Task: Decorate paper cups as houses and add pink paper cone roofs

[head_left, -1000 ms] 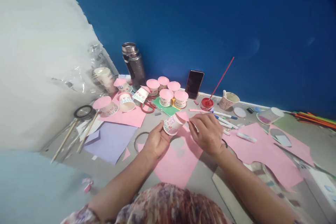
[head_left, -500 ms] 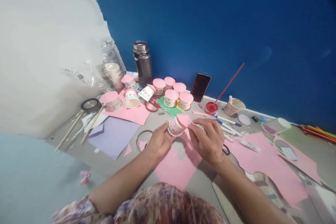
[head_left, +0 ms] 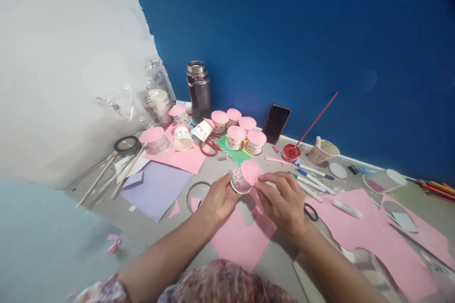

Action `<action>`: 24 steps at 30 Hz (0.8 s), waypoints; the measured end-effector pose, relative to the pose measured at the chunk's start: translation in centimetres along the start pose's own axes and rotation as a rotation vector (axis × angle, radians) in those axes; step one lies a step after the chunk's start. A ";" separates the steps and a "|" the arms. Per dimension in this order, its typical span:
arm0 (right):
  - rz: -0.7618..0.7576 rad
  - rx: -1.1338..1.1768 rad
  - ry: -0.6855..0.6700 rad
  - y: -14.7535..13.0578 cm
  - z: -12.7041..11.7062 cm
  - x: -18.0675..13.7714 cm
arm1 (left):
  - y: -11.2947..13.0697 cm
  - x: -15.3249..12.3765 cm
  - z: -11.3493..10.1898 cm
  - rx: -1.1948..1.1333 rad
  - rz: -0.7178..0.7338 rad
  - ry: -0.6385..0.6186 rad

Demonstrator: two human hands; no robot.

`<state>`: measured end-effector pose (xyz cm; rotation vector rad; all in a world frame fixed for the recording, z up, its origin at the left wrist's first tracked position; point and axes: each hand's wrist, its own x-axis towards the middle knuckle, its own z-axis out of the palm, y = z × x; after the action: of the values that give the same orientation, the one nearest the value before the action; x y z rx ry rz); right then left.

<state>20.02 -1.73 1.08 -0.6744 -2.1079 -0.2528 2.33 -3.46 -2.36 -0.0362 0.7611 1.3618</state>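
The decorated paper cup (head_left: 239, 182) is off the table, in the near middle of the scene, tilted with its wide rim toward the near left. Its pink paper cone (head_left: 252, 173) sits over the narrower end, facing right and far. I have it in my left hand (head_left: 218, 199), whose thumb and fingers close around the cup's left side in a narrow, light hold. My right hand (head_left: 282, 196) is at the cone's right edge, fingers bunched close together; from this view I cannot tell whether they pinch the paper or only rest against it.

I judge the step in hand to be seating the cone evenly on the cup. To do it well, I would let the left hand carry the cup and nothing more, because thin paper walls would probably buckle under a firm squeeze. With the right, I would press in small touches round the cone, checking that the overhang matches on every side, and keep off the point so it does not flatten. Any glue on the fingers could smear the drawing, so I would stay away from the printed side.

The cluster of pink-topped cups (head_left: 236, 138) standing at the far middle makes a handy reference for a level roof. Below my hands lies a pink paper sheet (head_left: 245, 241), and uncapped-looking or not, the markers (head_left: 308, 184) on the right sit near enough for my right wrist to mind.
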 end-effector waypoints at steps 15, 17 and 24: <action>0.380 0.386 -0.074 3.1 -0.8 0.4 | 0.4 -0.6 0.8 -0.068 -0.176 -0.018; 0.446 0.499 -0.171 3.6 -0.7 0.2 | 0.3 -0.5 0.8 -0.051 -0.203 -0.031; 0.517 0.694 -0.309 3.9 0.0 -0.4 | -0.1 -0.6 0.7 0.005 -0.218 -0.004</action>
<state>22.30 1.35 0.54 -0.8223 -2.0207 0.8756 2.74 -3.66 -1.57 -0.1098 0.7351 1.1528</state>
